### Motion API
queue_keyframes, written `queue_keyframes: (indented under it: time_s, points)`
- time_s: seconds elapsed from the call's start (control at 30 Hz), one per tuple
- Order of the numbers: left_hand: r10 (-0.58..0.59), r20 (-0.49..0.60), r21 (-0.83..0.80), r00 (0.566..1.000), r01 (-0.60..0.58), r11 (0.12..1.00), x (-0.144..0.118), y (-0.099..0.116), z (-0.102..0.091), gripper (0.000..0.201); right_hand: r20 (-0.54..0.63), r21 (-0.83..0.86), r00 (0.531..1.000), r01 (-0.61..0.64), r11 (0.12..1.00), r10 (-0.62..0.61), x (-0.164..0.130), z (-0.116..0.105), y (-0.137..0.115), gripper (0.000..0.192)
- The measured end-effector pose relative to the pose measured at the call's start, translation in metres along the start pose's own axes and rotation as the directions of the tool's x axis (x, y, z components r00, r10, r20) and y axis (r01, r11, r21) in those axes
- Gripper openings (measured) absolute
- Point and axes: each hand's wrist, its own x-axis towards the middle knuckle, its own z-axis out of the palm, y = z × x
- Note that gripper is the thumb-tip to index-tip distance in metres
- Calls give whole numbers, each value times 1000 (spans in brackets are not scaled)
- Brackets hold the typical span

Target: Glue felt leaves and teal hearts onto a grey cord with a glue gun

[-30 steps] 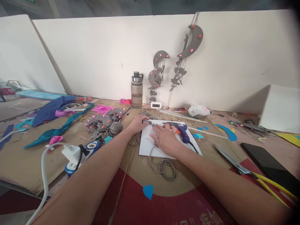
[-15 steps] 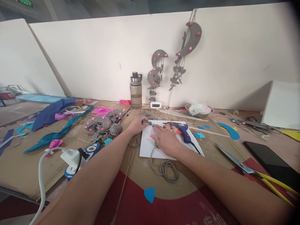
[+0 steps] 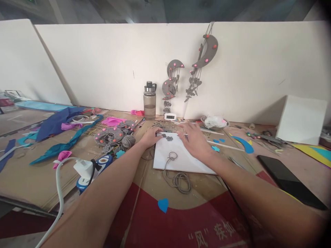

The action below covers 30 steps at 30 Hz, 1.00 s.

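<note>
My left hand (image 3: 152,137) rests at the far left edge of a white board (image 3: 186,160), thumb and fingers pinched together; what lies between them is too small to make out. Just beyond its fingertips is a small grey flower-shaped piece (image 3: 169,138) on the board. Above the board's right part is my right hand (image 3: 194,139), thumb and fingers apart. It hides the area where the glue gun lay; only a dark bit shows by the thumb. A loop of grey cord (image 3: 182,182) trails off the board's near edge. A blue heart cutout (image 3: 163,205) lies nearer to me.
Decorated grey crescents and yarn (image 3: 113,136) lie left, beside a power strip (image 3: 103,162) with a white plug. A water bottle (image 3: 150,103) and small clock (image 3: 170,116) stand behind. Crescent hangings (image 3: 210,50) are on the white wall. A phone (image 3: 289,182) lies right.
My right hand has lifted off the grey piece and moved right and away, fingers spread, over the glue gun's spot. The gun has gone from sight. My left hand stays put; the view has shifted slightly.
</note>
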Motion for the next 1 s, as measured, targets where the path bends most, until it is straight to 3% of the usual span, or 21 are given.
queue_keyframes:
  time_s: [0.07,0.13,0.23,0.33,0.43,0.57,0.73,1.0]
  points:
    - [-15,0,6,1000,15,1000,0,0,0,29,-39,30,997,-69,997,70,-1,-14,16,33]
    - [-26,-4,19,1000,26,999,0,1,0,28,-2,49,974,-226,973,226,-7,-24,35,29]
    - [-30,5,40,1000,30,999,0,3,-1,28,109,23,886,-455,890,451,-21,-34,64,25]
    - [-20,9,39,1000,20,999,1,2,-1,29,192,-35,816,-549,835,545,-34,-40,87,27]
    - [-3,5,44,1000,3,999,1,1,-1,31,257,-124,798,-533,837,546,-42,-44,91,32]
    - [-7,21,47,1000,6,999,0,4,-1,32,290,-175,792,-509,843,538,-42,-36,73,40]
    - [-40,42,83,998,36,996,-1,10,-2,24,373,-281,720,-513,811,585,-39,-13,55,56]
    - [-82,30,108,996,78,991,0,10,-1,24,410,-368,661,-511,777,629,-30,-3,57,42]
